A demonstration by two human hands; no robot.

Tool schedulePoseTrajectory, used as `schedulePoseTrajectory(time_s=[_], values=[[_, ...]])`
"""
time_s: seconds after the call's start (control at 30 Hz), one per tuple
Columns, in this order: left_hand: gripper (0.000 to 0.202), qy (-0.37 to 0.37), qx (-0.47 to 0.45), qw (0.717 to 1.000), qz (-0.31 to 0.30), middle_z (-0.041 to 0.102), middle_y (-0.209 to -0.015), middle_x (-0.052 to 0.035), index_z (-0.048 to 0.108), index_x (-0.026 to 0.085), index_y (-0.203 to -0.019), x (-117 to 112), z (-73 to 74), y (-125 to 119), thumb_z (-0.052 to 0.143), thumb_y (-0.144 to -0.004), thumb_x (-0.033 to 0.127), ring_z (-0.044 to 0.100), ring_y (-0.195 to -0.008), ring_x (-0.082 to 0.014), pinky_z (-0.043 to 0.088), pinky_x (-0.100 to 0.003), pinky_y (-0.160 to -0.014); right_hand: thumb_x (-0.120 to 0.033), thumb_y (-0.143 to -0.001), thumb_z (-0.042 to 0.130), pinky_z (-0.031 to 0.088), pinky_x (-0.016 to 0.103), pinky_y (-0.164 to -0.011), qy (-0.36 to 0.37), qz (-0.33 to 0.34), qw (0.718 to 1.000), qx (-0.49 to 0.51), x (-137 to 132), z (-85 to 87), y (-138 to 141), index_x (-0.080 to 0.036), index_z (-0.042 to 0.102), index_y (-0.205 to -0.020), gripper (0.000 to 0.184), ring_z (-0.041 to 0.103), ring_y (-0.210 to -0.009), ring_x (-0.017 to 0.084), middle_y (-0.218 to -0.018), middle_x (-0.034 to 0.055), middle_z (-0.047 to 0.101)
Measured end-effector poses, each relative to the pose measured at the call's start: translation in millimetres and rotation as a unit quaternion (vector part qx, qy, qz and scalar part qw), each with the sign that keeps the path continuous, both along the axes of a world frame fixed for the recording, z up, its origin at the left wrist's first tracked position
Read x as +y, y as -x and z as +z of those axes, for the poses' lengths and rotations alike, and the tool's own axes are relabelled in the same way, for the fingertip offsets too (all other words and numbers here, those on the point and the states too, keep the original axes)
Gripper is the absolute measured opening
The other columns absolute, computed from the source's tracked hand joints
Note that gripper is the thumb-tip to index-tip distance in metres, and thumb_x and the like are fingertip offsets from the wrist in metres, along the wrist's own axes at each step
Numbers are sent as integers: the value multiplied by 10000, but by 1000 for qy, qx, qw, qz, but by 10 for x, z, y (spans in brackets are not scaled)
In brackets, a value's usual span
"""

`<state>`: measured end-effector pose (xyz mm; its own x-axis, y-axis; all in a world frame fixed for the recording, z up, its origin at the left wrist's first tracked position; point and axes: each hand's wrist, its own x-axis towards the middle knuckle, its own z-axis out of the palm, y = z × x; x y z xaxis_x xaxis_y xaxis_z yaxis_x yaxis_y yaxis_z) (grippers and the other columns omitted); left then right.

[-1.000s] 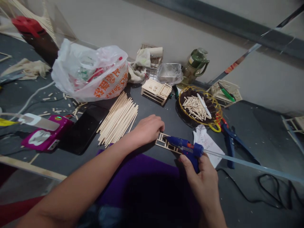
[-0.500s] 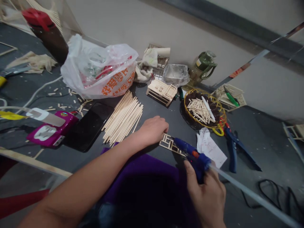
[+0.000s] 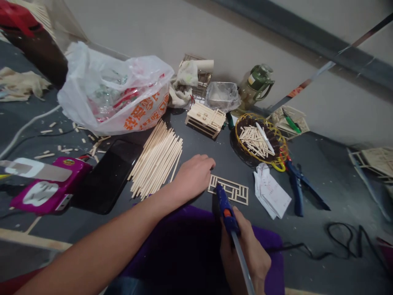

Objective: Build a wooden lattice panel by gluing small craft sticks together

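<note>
A small lattice frame of thin wooden sticks (image 3: 235,191) lies flat on the dark table. My left hand (image 3: 195,174) is closed at its left end, gripping that edge; the fingertips are mostly hidden behind the hand. My right hand (image 3: 250,250) is wrapped round a blue glue gun (image 3: 226,209) with an orange spot on its body. From the gun's back a long clear glue stick (image 3: 244,262) runs toward me. The gun's nozzle is over the left part of the frame; whether it touches the wood I cannot tell.
Left of the frame lie loose wooden sticks (image 3: 158,162), a black phone (image 3: 107,176) and a purple power socket (image 3: 50,184). Behind stand a plastic bag (image 3: 116,90) and a small stick model (image 3: 205,119). To the right are a basket (image 3: 260,139), folded paper (image 3: 272,192) and blue-handled pliers (image 3: 297,188).
My right hand and the glue gun have swung left, the nozzle now pointing away from me, uncovering the frame's right end. My left hand stays by the frame. The view has shifted slightly.
</note>
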<state>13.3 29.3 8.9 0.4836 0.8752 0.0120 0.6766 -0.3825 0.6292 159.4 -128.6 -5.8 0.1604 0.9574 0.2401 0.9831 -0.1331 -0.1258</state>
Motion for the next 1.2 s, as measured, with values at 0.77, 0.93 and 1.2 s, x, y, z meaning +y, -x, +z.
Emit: schedulePoseTrajectory(time_s=[0.77,0.93,1.2], values=[[262,-23,14,1000,-3,639,-962,-85,644,155,-1016,-16,-49,-17,424,-886,99,567,-981,-229,472,-358,-864,-348,-971,405,486,234,-547,-39,70,997,-5,-5,-66,-63,-208,511,-1294,368,686,-680,168,-986,78,726],[260,-27,14,1000,-2,639,-957,-85,642,160,-1009,-14,-59,-20,423,-882,99,568,-975,-225,477,-357,-857,-352,-974,400,444,234,-492,-41,64,996,-36,-8,-58,-50,-193,544,-1270,366,670,-605,160,-917,73,725],[262,-26,19,999,-7,640,-960,-88,642,153,-1020,-8,-50,-15,427,-882,99,568,-980,-228,476,-361,-868,-369,-972,359,469,245,-498,8,54,998,-36,-18,-47,-55,-179,534,-1276,400,666,-606,174,-924,96,722]])
